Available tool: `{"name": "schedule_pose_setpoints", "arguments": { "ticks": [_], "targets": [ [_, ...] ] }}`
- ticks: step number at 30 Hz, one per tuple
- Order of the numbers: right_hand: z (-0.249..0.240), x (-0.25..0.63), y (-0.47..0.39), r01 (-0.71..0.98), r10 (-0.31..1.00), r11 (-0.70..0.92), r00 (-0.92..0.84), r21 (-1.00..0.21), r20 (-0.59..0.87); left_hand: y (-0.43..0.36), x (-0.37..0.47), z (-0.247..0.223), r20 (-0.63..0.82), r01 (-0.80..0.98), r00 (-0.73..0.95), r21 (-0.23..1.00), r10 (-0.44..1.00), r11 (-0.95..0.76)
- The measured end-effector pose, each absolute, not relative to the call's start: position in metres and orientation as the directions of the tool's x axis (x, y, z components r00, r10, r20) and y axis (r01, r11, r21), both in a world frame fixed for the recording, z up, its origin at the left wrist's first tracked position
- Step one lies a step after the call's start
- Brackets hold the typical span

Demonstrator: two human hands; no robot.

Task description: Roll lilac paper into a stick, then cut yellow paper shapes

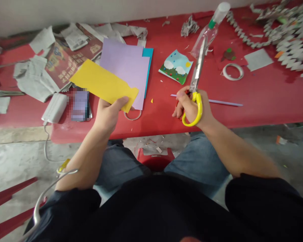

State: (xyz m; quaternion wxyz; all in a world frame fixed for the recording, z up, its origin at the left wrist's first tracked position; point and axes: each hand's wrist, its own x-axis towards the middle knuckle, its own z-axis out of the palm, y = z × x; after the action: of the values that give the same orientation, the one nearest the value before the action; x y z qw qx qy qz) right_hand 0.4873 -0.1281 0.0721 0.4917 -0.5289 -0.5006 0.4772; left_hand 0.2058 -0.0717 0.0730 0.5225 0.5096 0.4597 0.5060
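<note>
My left hand [111, 112] grips a sheet of yellow paper [101, 82] near its lower right corner, thumb on top. The paper's right end has a notched, uneven edge. In my right hand [194, 106] is a pair of scissors [198, 72] with yellow handles, the blades pointing up and away and looking closed. Beneath the yellow paper lie a purple sheet [126, 62] and a blue sheet [148, 67]. A tiny yellow scrap [152, 100] rests on the red table between my hands. Behind my right hand lies a thin purple strip [224, 102].
A painted card [176, 67], a clear bottle [205, 37] and a roll of tape [233, 72] are on the red table [156, 121]. Folded paper chains [293, 43] pile up at right. Newspaper [34, 79], a white power bank [55, 108] with a cable and a phone [80, 105] are at left.
</note>
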Motion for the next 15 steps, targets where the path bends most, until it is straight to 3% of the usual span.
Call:
{"name": "schedule_pose_setpoints", "arguments": {
  "ticks": [4,9,15],
  "targets": [
    [0.073,0.491,-0.12,0.113,0.994,-0.083,0.08,-0.99,-0.074,-0.077,0.21,0.069,0.07,-0.004,0.157,0.997,0.985,-0.071],
    [0.068,0.479,-0.131,0.091,0.99,-0.123,-0.059,-0.988,-0.129,-0.092,0.22,0.07,0.058,0.019,0.388,0.997,0.92,-0.07],
    [0.075,0.47,-0.145,0.029,0.974,-0.131,-0.181,-0.991,-0.134,-0.101,0.222,0.076,0.038,-0.012,0.512,0.999,0.858,-0.037]
  ]
}}
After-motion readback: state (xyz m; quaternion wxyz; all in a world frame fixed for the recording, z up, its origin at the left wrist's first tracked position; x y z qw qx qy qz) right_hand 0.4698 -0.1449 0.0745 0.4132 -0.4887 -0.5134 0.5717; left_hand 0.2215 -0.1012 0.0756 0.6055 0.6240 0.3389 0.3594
